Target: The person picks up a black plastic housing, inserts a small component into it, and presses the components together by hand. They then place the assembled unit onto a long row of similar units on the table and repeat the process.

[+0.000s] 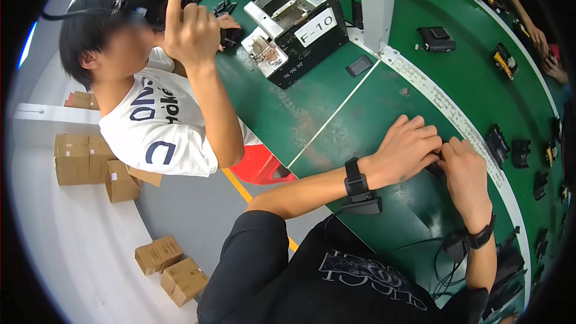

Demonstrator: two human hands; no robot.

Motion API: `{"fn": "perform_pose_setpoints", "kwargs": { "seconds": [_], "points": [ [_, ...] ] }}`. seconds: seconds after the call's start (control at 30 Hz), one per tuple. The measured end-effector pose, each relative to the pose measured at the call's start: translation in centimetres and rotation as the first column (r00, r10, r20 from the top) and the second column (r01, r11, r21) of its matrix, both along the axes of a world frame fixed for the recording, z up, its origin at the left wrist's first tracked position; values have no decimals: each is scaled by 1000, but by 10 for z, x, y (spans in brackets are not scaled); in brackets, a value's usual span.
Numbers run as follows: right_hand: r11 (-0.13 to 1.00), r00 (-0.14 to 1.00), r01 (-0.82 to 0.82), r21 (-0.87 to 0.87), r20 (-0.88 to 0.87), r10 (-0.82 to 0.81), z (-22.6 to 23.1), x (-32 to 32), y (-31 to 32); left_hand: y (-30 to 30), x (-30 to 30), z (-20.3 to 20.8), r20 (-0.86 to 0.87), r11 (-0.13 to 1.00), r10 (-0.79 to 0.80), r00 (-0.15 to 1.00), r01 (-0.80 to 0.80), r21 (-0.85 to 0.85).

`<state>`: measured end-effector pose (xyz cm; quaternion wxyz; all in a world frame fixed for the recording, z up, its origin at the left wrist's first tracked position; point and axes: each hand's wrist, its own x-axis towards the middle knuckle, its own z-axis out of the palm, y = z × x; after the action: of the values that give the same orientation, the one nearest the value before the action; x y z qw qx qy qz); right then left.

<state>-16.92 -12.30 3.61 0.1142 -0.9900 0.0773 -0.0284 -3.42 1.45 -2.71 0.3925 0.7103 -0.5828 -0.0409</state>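
Observation:
Over the green worktop (336, 144), my left hand (403, 149) and my right hand (465, 173) meet with their fingers curled together. Between them sits a small black part (434, 168), mostly hidden by the fingers, so its kind cannot be made out. Both hands appear closed on it. A black strap (355, 181) circles my left wrist, with a black wedge-shaped device (362, 205) beside it. My right wrist wears a similar strap (482, 234) with a dark device (456, 247) attached.
At the back stands a grey-and-black machine (300, 27), near a dark phone-like slab (359, 66) and a white post (377, 9). A black case (437, 39) and black moulded parts (497, 144) lie beyond the white strip. A co-worker (162, 102) sits left; cables (441, 279) hang near my right forearm.

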Motion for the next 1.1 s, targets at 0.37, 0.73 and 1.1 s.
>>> {"fn": "perform_pose_setpoints", "kwargs": {
  "seconds": [0.37, 0.73, 1.1],
  "points": [
    [996, 998, 68, 59, -13, -68, 5, -16, -1, -5, -4, -2, 37, 996, -81, 996, 82, -44],
    [990, 989, 136, -25, 58, -134, -17, -57, 8, -16, -31, -2, 334, 992, -121, 935, 100, 80],
    [996, 987, 76, -46, 142, -69, -34, -58, -4, -21, -36, -6, 299, 996, -89, 950, 78, 47]
  ]
}}
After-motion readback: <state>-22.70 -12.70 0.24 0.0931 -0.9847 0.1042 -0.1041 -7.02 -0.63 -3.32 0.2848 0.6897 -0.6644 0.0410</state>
